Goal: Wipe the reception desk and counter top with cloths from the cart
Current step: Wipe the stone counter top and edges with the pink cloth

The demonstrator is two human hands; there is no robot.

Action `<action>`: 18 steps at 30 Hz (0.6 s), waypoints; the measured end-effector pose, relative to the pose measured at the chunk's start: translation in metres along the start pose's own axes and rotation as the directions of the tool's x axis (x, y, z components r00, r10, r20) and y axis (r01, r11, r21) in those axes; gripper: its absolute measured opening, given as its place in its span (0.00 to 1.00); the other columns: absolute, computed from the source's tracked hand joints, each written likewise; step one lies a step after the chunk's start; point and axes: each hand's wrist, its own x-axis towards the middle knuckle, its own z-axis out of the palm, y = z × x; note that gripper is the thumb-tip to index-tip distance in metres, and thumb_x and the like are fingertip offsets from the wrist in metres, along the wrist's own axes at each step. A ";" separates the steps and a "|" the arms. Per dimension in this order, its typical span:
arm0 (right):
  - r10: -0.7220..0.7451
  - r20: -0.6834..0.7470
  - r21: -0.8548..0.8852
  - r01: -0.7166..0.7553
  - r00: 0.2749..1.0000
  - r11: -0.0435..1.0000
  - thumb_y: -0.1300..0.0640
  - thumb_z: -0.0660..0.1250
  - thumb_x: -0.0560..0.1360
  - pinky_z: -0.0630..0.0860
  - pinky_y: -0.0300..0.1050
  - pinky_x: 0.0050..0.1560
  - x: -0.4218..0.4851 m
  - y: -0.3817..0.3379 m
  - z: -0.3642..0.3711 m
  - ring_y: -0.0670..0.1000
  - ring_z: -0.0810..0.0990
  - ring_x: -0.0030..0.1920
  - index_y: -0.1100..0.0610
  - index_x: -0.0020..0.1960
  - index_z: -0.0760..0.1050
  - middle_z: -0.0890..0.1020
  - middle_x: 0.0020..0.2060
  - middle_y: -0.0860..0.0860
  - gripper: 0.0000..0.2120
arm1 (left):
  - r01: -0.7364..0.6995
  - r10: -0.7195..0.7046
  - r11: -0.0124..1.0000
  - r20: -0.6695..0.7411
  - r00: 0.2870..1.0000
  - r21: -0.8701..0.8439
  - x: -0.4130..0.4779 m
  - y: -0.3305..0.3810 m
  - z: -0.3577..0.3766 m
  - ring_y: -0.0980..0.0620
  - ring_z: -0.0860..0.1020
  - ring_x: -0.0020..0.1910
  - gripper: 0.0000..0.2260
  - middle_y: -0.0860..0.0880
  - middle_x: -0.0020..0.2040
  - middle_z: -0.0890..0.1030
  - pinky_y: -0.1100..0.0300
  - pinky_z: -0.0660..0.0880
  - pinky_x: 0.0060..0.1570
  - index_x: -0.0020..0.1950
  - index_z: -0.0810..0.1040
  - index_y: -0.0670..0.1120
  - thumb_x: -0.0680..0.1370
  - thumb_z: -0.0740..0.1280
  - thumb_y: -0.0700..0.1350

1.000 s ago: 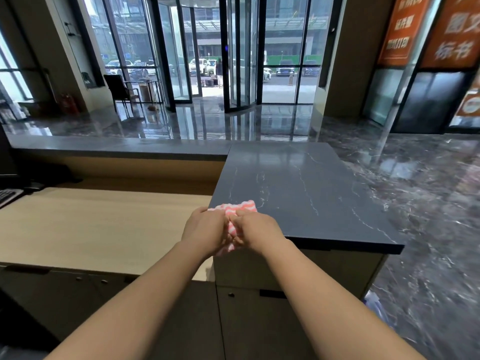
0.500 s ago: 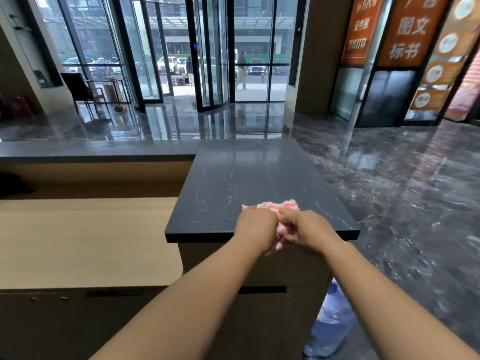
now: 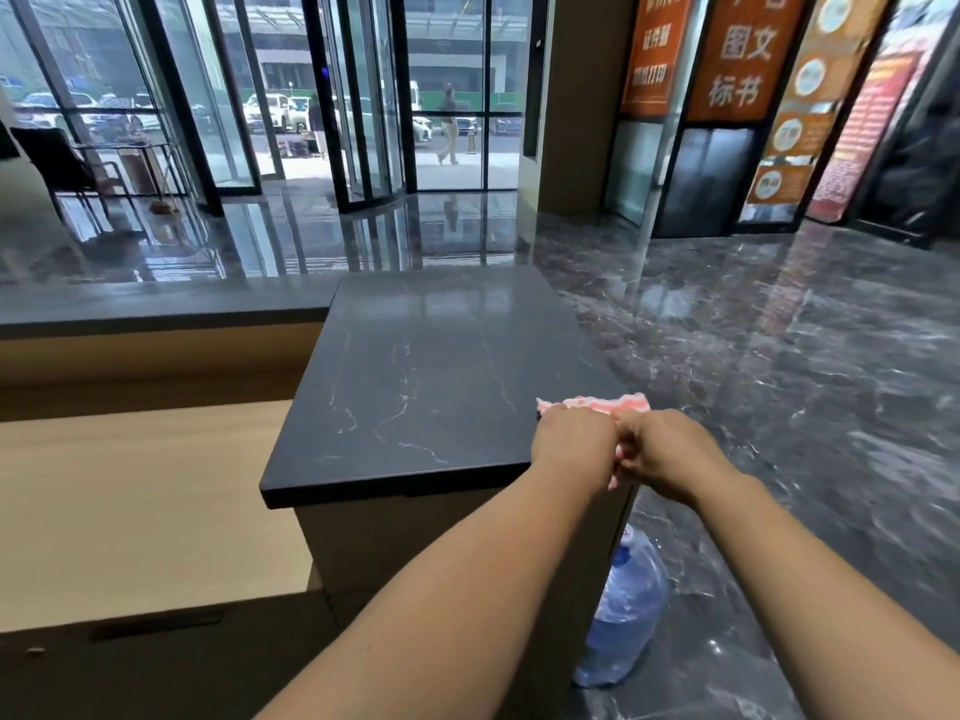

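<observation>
I am holding both hands together at the near right corner of the counter top.
My left hand and right hand are lying knuckles-up and touching, fingers curling round the pink cloth; both bare forearms are converging on that corner.

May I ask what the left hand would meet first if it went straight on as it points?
The left hand grips the pink cloth; beyond it lies only bare counter top, then probably its right edge, depth unclear.
</observation>
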 end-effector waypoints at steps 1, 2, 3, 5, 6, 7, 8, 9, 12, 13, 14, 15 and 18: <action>0.011 -0.007 -0.012 -0.011 1.000 1.000 0.56 0.68 0.71 0.71 0.42 0.40 0.000 -0.004 -0.001 0.53 0.78 0.44 0.47 0.47 0.82 0.83 0.44 0.50 0.07 | -0.007 0.007 1.000 -0.002 1.000 -0.012 0.001 -0.001 0.002 0.45 0.76 0.60 0.11 0.45 0.58 0.80 0.49 0.71 0.61 0.55 0.81 0.48 0.73 0.71 0.48; 0.020 -0.013 -0.027 -0.020 1.000 0.999 0.56 0.69 0.71 0.69 0.42 0.39 -0.001 -0.009 -0.002 0.54 0.77 0.43 0.48 0.47 0.82 0.83 0.46 0.51 0.07 | -0.017 0.017 1.000 -0.016 1.000 -0.023 0.000 -0.004 0.004 0.45 0.76 0.60 0.13 0.45 0.59 0.79 0.49 0.71 0.61 0.57 0.80 0.48 0.73 0.71 0.47; 0.023 -0.013 -0.044 -0.023 1.000 0.999 0.57 0.69 0.70 0.67 0.41 0.39 -0.002 -0.014 -0.003 0.55 0.78 0.44 0.48 0.47 0.82 0.82 0.48 0.52 0.07 | -0.033 0.031 0.999 -0.039 0.999 -0.031 0.000 -0.007 0.005 0.45 0.75 0.61 0.14 0.45 0.61 0.78 0.50 0.71 0.61 0.58 0.80 0.48 0.73 0.71 0.46; 0.033 -0.008 -0.076 -0.033 0.999 0.997 0.58 0.69 0.70 0.64 0.40 0.40 -0.002 -0.023 -0.005 0.57 0.79 0.47 0.49 0.46 0.81 0.80 0.53 0.54 0.07 | -0.073 0.067 0.996 -0.097 0.993 -0.057 -0.002 -0.014 0.008 0.46 0.75 0.62 0.16 0.46 0.64 0.76 0.54 0.70 0.59 0.62 0.78 0.47 0.74 0.70 0.45; 0.047 0.001 -0.083 -0.047 0.999 0.995 0.58 0.69 0.71 0.64 0.40 0.40 -0.002 -0.028 -0.005 0.58 0.79 0.48 0.50 0.44 0.81 0.80 0.53 0.55 0.05 | -0.090 0.080 0.993 -0.122 0.989 -0.076 -0.005 -0.019 0.009 0.46 0.75 0.63 0.18 0.46 0.65 0.76 0.54 0.70 0.59 0.64 0.76 0.46 0.74 0.70 0.45; 0.060 0.003 -0.088 -0.060 0.998 0.994 0.58 0.68 0.71 0.65 0.40 0.41 -0.002 -0.033 -0.006 0.58 0.79 0.48 0.50 0.42 0.80 0.80 0.53 0.56 0.04 | -0.106 0.092 0.990 -0.141 0.986 -0.093 -0.007 -0.024 0.010 0.46 0.75 0.62 0.19 0.46 0.65 0.76 0.55 0.70 0.59 0.65 0.75 0.46 0.74 0.69 0.45; 0.073 0.006 -0.095 -0.073 0.997 0.993 0.58 0.68 0.71 0.65 0.40 0.41 -0.002 -0.040 -0.005 0.58 0.79 0.48 0.50 0.42 0.81 0.81 0.53 0.56 0.04 | -0.124 0.105 0.986 -0.167 0.980 -0.107 -0.010 -0.031 0.011 0.46 0.75 0.62 0.21 0.46 0.64 0.76 0.55 0.70 0.58 0.66 0.74 0.47 0.74 0.70 0.45; 0.082 0.009 -0.096 -0.081 0.997 0.992 0.58 0.68 0.71 0.66 0.40 0.41 -0.002 -0.048 -0.004 0.58 0.79 0.48 0.50 0.43 0.81 0.82 0.52 0.56 0.05 | -0.137 0.114 0.983 -0.183 0.977 -0.120 -0.013 -0.038 0.012 0.46 0.76 0.61 0.22 0.47 0.64 0.77 0.55 0.71 0.57 0.67 0.74 0.48 0.73 0.70 0.46; 0.099 0.021 -0.095 -0.096 0.995 0.991 0.57 0.69 0.72 0.66 0.40 0.41 -0.003 -0.078 -0.001 0.57 0.76 0.45 0.49 0.36 0.77 0.79 0.45 0.54 0.06 | -0.117 0.102 0.988 -0.142 0.985 -0.098 -0.026 -0.066 0.013 0.45 0.78 0.58 0.23 0.47 0.62 0.78 0.55 0.72 0.55 0.66 0.75 0.48 0.72 0.71 0.49; 0.100 0.024 -0.094 -0.097 0.995 0.991 0.56 0.69 0.72 0.66 0.40 0.41 -0.004 -0.090 0.000 0.57 0.76 0.44 0.50 0.34 0.74 0.78 0.43 0.53 0.09 | -0.104 0.093 0.991 -0.123 0.988 -0.088 -0.031 -0.077 0.013 0.45 0.78 0.57 0.22 0.47 0.61 0.78 0.56 0.72 0.53 0.65 0.75 0.48 0.72 0.71 0.50; 0.097 0.025 -0.101 -0.094 0.995 0.990 0.56 0.69 0.72 0.67 0.40 0.41 -0.003 -0.102 0.003 0.57 0.76 0.44 0.50 0.33 0.73 0.77 0.42 0.54 0.10 | -0.094 0.084 0.992 -0.108 0.991 -0.084 -0.037 -0.089 0.011 0.46 0.78 0.56 0.21 0.47 0.61 0.78 0.57 0.72 0.52 0.64 0.76 0.48 0.72 0.71 0.49; 0.091 0.019 -0.097 -0.089 0.996 0.991 0.56 0.69 0.73 0.67 0.41 0.41 -0.004 -0.113 0.005 0.57 0.77 0.45 0.50 0.35 0.74 0.78 0.43 0.54 0.08 | -0.085 0.077 0.993 -0.097 0.992 -0.085 -0.043 -0.100 0.011 0.45 0.78 0.56 0.20 0.47 0.60 0.79 0.58 0.71 0.50 0.63 0.77 0.48 0.72 0.71 0.49; 0.077 0.007 -0.083 -0.076 0.997 0.994 0.55 0.68 0.73 0.68 0.41 0.41 -0.006 -0.149 0.012 0.56 0.77 0.45 0.50 0.45 0.81 0.80 0.45 0.53 0.03 | -0.081 0.071 0.992 -0.106 0.992 -0.093 -0.065 -0.133 0.006 0.45 0.78 0.54 0.19 0.47 0.58 0.80 0.58 0.71 0.47 0.62 0.78 0.48 0.72 0.70 0.48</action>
